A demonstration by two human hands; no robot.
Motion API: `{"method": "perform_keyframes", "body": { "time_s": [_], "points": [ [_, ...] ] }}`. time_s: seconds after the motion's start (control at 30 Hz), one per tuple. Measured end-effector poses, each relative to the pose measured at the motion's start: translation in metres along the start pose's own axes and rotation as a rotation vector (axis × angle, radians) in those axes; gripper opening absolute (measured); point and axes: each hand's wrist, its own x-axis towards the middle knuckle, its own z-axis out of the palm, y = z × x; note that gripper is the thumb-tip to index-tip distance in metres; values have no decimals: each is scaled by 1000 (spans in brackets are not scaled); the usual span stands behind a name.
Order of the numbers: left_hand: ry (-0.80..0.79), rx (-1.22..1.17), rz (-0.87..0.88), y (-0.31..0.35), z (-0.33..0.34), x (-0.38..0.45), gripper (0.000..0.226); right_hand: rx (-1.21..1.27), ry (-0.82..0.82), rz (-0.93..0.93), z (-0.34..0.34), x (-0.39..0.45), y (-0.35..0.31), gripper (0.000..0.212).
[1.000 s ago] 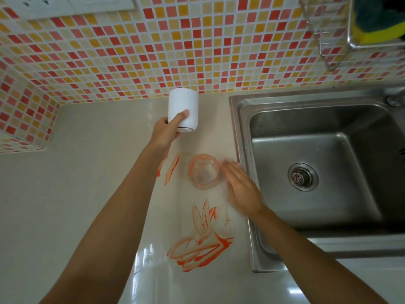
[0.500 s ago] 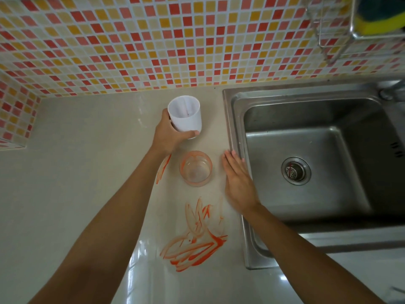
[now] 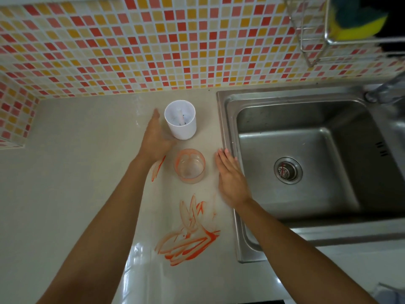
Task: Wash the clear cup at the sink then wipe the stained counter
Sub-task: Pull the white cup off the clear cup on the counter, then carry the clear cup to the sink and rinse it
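Observation:
The clear cup [image 3: 189, 166], smeared orange inside, stands upright on the beige counter [image 3: 72, 194] between my two hands. My left hand [image 3: 156, 141] hovers just left of a white cup [image 3: 180, 122], fingers straight, holding nothing. My right hand [image 3: 231, 178] lies flat with straight fingers at the sink's left rim, a short gap right of the clear cup. Orange stains [image 3: 188, 235] streak the counter in front of the cup, and a smaller orange streak [image 3: 158, 167] shows by my left wrist.
A steel sink [image 3: 306, 163] with a drain strainer fills the right side. A faucet base [image 3: 381, 93] sits at its back right. Above it a wire rack [image 3: 315, 40] holds a yellow-green sponge [image 3: 359, 25]. Mosaic tiles cover the back wall.
My left hand has set the white cup down upright behind the clear cup and let go of it. My right hand stayed by the sink rim.

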Motion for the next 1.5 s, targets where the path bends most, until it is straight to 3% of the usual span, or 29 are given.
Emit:
{"method": "perform_keyframes", "body": {
  "time_s": [0.07, 0.13, 0.2, 0.27, 0.33, 0.5, 0.6, 0.8, 1.0, 1.13, 1.2, 1.3, 1.5],
  "points": [
    [176, 39, -60, 6, -11, -35, 89, 43, -41, 9, -8, -1, -2, 49],
    [291, 4, 35, 13, -13, -81, 81, 100, -63, 37, -19, -7, -2, 51],
    [180, -32, 127, 15, -2, -119, 83, 101, -56, 73, -33, -21, 4, 57],
    [27, -4, 106, 15, 14, -135, 96, 30, -47, 100, -48, -43, 18, 62],
    [-12, 9, 52, 15, 29, -134, 103, -41, -70, 157, -63, -66, 38, 60],
    [122, -79, 26, 28, 53, -127, 81, -102, -50, 305, -97, -129, 94, 66],
    [202, -56, 37, 34, 61, -130, 72, -146, -104, 386, -112, -167, 129, 56],
    [305, -42, 82, 68, 88, -146, 70, -213, -224, 356, -144, -202, 183, 54],
    [197, -65, 149, 129, 156, -158, 87, -275, -329, 342, -180, -211, 245, 49],
    [42, 47, 132, 165, 212, -170, 85, -316, -270, 227, -180, -218, 256, 47],
    [-33, 107, 127, 172, 240, -175, 85, -318, -215, 233, -178, -219, 255, 58],
    [-64, 277, 132, 172, 274, -176, 79, -297, -180, 231, -177, -220, 257, 71],
    [-94, 664, 161, 180, 308, -182, 78, -313, -111, 200, -163, -221, 269, 60]
  ]
}}
